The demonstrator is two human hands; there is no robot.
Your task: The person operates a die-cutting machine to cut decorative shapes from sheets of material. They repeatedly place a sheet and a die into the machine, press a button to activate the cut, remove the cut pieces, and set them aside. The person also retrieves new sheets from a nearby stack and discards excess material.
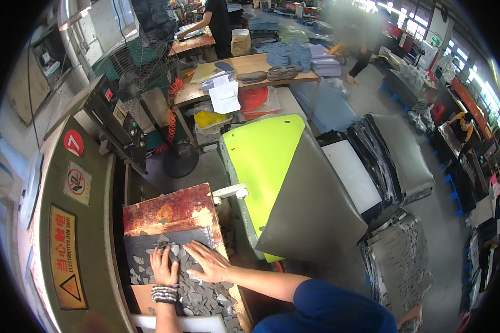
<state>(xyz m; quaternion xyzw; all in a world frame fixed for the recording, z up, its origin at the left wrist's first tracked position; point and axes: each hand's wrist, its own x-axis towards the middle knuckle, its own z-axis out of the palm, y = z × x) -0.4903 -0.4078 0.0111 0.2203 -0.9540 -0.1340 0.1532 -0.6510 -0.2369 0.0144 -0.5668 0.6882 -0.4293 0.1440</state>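
Many small grey cut pieces (203, 299), pointed in shape, lie scattered over a dark flat sheet (197, 237) on a worn red board (150, 206). My left hand (164, 268), with a checked band at its wrist, rests on the left part of the pieces, fingers stretched forward. Close by on its right, my right hand (210, 263) lies palm down across the pieces, fingers extended and apart. Neither hand visibly grips anything; what lies under the palms is hidden.
A green machine (97, 233) with a control box (116, 119) stands at my left, near a floor fan (180, 160). Ahead are a yellow-green sheet (261, 161), a grey sheet (316, 205) and a wooden table (255, 64). Sheet stacks (400, 261) stand right; other people are farther off.
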